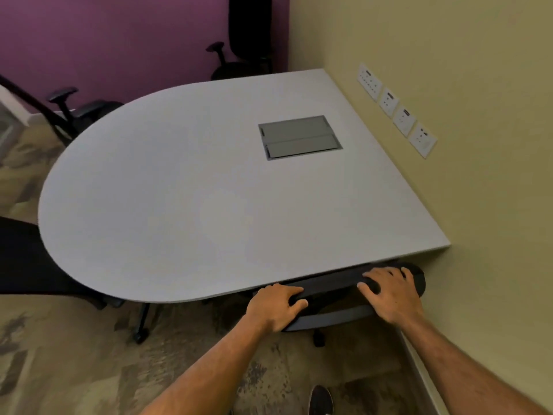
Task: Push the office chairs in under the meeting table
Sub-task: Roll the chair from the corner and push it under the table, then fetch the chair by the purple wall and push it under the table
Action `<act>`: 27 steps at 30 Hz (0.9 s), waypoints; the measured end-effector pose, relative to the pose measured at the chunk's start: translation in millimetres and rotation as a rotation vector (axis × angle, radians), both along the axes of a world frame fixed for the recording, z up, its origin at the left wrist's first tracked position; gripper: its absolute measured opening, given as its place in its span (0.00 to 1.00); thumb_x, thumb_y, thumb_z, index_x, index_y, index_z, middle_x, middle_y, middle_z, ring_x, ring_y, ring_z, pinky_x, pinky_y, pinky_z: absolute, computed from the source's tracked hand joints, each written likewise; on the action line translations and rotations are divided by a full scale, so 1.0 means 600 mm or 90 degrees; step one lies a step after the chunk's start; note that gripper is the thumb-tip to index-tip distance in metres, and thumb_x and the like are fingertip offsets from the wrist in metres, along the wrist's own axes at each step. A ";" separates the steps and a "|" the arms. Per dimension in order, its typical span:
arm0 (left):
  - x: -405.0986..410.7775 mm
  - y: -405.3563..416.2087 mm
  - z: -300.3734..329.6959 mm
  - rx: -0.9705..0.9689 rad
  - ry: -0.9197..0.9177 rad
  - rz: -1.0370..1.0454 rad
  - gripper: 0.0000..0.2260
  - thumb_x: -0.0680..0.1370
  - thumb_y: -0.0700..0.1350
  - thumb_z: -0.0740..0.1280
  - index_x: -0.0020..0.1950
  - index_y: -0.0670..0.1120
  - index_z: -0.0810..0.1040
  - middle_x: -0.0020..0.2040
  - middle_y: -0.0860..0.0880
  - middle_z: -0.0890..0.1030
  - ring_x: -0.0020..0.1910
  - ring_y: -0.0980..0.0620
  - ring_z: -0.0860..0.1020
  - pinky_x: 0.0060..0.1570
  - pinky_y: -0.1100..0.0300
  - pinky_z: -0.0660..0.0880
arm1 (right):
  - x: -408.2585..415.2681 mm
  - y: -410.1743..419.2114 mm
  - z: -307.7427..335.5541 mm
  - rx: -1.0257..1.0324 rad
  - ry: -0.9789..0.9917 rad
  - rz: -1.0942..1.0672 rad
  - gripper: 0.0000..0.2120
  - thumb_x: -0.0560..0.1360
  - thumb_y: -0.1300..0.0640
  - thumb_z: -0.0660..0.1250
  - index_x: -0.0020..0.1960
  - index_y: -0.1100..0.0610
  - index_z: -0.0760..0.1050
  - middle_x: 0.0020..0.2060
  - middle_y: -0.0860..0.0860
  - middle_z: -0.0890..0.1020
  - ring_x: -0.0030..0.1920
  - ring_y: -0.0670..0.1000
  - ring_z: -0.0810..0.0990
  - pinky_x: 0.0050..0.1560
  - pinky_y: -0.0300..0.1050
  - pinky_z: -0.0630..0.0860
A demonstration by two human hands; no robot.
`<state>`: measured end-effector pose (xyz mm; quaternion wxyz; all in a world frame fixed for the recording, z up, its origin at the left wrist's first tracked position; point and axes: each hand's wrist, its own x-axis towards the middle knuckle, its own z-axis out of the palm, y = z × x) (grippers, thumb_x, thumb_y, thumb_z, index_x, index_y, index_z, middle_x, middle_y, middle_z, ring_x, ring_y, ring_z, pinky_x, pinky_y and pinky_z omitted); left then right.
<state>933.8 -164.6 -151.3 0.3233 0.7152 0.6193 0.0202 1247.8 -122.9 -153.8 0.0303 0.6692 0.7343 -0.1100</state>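
A grey meeting table with a rounded left end fills the middle of the view, its straight end against the right wall. A black office chair sits at its near edge, seat hidden under the top, only the backrest top showing. My left hand grips the left part of that backrest. My right hand lies over its right part, fingers spread around the top. Another black chair stands at the rounded near-left end, partly under the table. Two more chairs stand at the far side, one at the left and one at the back.
A closed grey cable hatch is set into the tabletop. The beige wall on the right carries a row of sockets. A purple wall stands behind. Patterned carpet covers the floor, and my shoe shows at the bottom.
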 end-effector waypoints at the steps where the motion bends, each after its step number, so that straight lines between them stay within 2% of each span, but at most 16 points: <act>1: -0.003 0.005 0.003 -0.002 0.004 0.003 0.30 0.77 0.71 0.53 0.74 0.59 0.71 0.68 0.52 0.79 0.65 0.49 0.77 0.64 0.49 0.74 | -0.001 -0.001 -0.005 0.013 0.006 -0.001 0.31 0.75 0.29 0.49 0.63 0.44 0.79 0.64 0.45 0.80 0.68 0.51 0.73 0.76 0.57 0.55; 4: -0.010 0.011 0.009 -0.010 0.001 0.035 0.31 0.77 0.71 0.54 0.73 0.56 0.73 0.66 0.52 0.80 0.61 0.51 0.79 0.61 0.52 0.74 | -0.008 0.006 -0.009 0.040 0.013 0.008 0.24 0.77 0.33 0.56 0.62 0.45 0.80 0.62 0.46 0.82 0.66 0.51 0.74 0.75 0.57 0.56; 6: -0.007 0.011 0.016 -0.006 0.001 0.046 0.32 0.77 0.72 0.53 0.72 0.55 0.74 0.66 0.52 0.80 0.61 0.51 0.78 0.62 0.52 0.74 | -0.009 0.005 -0.004 0.018 -0.001 0.007 0.25 0.78 0.33 0.55 0.63 0.44 0.79 0.62 0.45 0.81 0.66 0.51 0.74 0.75 0.57 0.57; 8: -0.004 0.004 0.021 -0.006 0.003 0.065 0.32 0.77 0.72 0.51 0.71 0.55 0.76 0.66 0.51 0.81 0.62 0.50 0.78 0.62 0.50 0.74 | -0.010 0.013 0.000 -0.006 -0.031 0.035 0.28 0.78 0.30 0.50 0.63 0.44 0.78 0.62 0.45 0.81 0.65 0.50 0.74 0.73 0.56 0.59; 10: -0.006 0.002 0.033 -0.014 -0.013 0.074 0.30 0.79 0.70 0.50 0.67 0.54 0.78 0.62 0.50 0.83 0.59 0.49 0.79 0.60 0.49 0.75 | -0.015 0.027 0.012 -0.048 -0.013 0.049 0.35 0.74 0.24 0.44 0.59 0.44 0.79 0.58 0.46 0.81 0.60 0.50 0.76 0.69 0.54 0.65; 12: -0.024 -0.005 0.045 -0.009 -0.045 0.118 0.27 0.81 0.67 0.50 0.62 0.54 0.81 0.59 0.49 0.83 0.55 0.49 0.80 0.58 0.47 0.76 | -0.041 0.049 0.031 -0.041 0.095 0.050 0.45 0.67 0.19 0.36 0.53 0.46 0.80 0.51 0.47 0.83 0.51 0.49 0.78 0.59 0.53 0.73; 13: -0.040 -0.008 0.052 0.003 -0.059 0.146 0.26 0.81 0.66 0.50 0.61 0.54 0.81 0.59 0.50 0.83 0.56 0.49 0.79 0.59 0.46 0.75 | -0.062 0.056 0.040 -0.038 0.145 0.051 0.46 0.66 0.18 0.36 0.53 0.47 0.80 0.50 0.48 0.83 0.49 0.50 0.78 0.56 0.53 0.75; 14: -0.065 -0.018 0.058 0.016 -0.067 0.185 0.25 0.81 0.66 0.51 0.63 0.54 0.80 0.62 0.51 0.82 0.59 0.50 0.78 0.63 0.46 0.74 | -0.095 0.059 0.046 -0.044 0.179 0.071 0.46 0.67 0.18 0.38 0.56 0.47 0.80 0.52 0.48 0.83 0.52 0.51 0.78 0.57 0.53 0.75; 16: -0.118 -0.029 0.070 0.050 -0.063 0.256 0.25 0.82 0.65 0.53 0.69 0.54 0.77 0.69 0.52 0.78 0.67 0.50 0.75 0.68 0.49 0.69 | -0.165 0.058 0.062 -0.062 0.223 0.114 0.39 0.72 0.24 0.46 0.64 0.49 0.77 0.61 0.50 0.81 0.62 0.53 0.76 0.65 0.53 0.71; 19: -0.229 -0.077 0.089 0.094 -0.043 0.342 0.25 0.82 0.65 0.54 0.72 0.54 0.75 0.71 0.53 0.76 0.70 0.51 0.73 0.70 0.51 0.67 | -0.303 0.039 0.082 -0.079 0.286 0.200 0.36 0.75 0.25 0.50 0.71 0.48 0.73 0.70 0.50 0.75 0.71 0.53 0.70 0.72 0.52 0.64; 22: -0.361 -0.158 0.101 0.113 -0.011 0.423 0.25 0.82 0.65 0.54 0.72 0.53 0.75 0.71 0.53 0.76 0.68 0.51 0.74 0.69 0.51 0.69 | -0.458 0.000 0.100 -0.067 0.333 0.281 0.36 0.75 0.26 0.50 0.73 0.46 0.70 0.73 0.49 0.72 0.73 0.52 0.68 0.74 0.52 0.63; 27: -0.563 -0.304 0.139 0.159 0.049 0.512 0.23 0.82 0.62 0.55 0.70 0.53 0.77 0.68 0.52 0.79 0.66 0.49 0.76 0.63 0.52 0.72 | -0.703 -0.085 0.135 -0.065 0.394 0.391 0.29 0.78 0.34 0.55 0.74 0.46 0.68 0.73 0.49 0.71 0.73 0.51 0.68 0.73 0.49 0.64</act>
